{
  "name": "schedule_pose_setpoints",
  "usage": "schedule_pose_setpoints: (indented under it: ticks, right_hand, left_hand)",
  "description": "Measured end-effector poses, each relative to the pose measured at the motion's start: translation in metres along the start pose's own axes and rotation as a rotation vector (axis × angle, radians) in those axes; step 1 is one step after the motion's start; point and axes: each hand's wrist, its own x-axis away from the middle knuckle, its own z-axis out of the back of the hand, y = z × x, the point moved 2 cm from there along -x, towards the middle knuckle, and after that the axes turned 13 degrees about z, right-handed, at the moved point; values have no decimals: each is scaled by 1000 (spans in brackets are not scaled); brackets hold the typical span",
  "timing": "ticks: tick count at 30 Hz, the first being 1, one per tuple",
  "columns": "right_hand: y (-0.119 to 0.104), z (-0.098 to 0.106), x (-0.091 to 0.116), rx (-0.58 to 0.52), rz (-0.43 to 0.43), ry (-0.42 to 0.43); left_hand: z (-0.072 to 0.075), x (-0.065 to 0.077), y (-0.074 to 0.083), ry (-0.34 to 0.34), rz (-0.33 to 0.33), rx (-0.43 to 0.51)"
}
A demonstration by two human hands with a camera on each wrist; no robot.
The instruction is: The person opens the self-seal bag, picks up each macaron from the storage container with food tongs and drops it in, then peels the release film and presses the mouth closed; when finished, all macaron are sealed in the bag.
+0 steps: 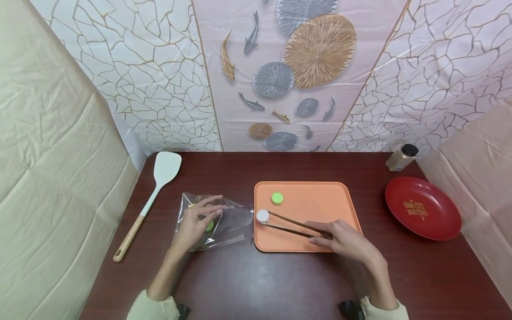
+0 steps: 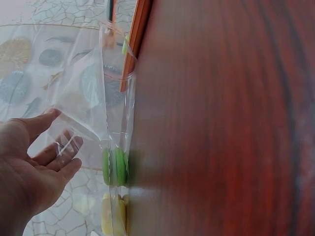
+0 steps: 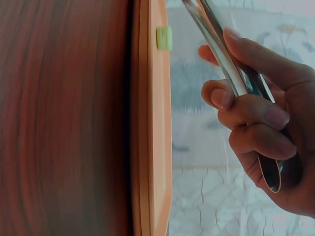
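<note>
Holding the metal tongs (image 3: 220,51) well back along the arms in the curled right grip (image 1: 346,240), likely for reach, with the white round piece (image 1: 262,216) between the tips at the left side of the orange tray (image 1: 316,200). Spreading the left grip (image 1: 196,226) loosely at the film of the clear bag (image 1: 236,224), perhaps to steady or part it beside the green piece (image 2: 116,167) and yellow piece (image 2: 112,214) inside; impossible to tell any firm hold.

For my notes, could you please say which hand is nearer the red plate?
Right: right hand is left of the red plate; left hand is farther left, at the bag.
</note>
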Motion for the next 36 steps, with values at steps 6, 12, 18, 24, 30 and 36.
schedule_pose_setpoints:
  ticks: [6,12,18,24,30,36]
  right_hand:
    - [-12,-17,-28,-32,92,-40]
    - [-23,-37,-56,-12,178,-83]
    - [-30,-50,-76,74,230,-96]
    - [-28,-59,-86,104,251,-116]
    - [-25,-63,-88,101,240,-120]
    - [-24,-62,-88,99,202,-132]
  left_hand:
    - [-1,0,-1,8,-18,10]
    - [0,1,0,21,-31,3]
    - [0,2,2,29,-34,5]
    - [0,2,0,27,-44,23]
    - [2,2,3,25,-34,26]
    - [3,2,-1,28,-44,18]
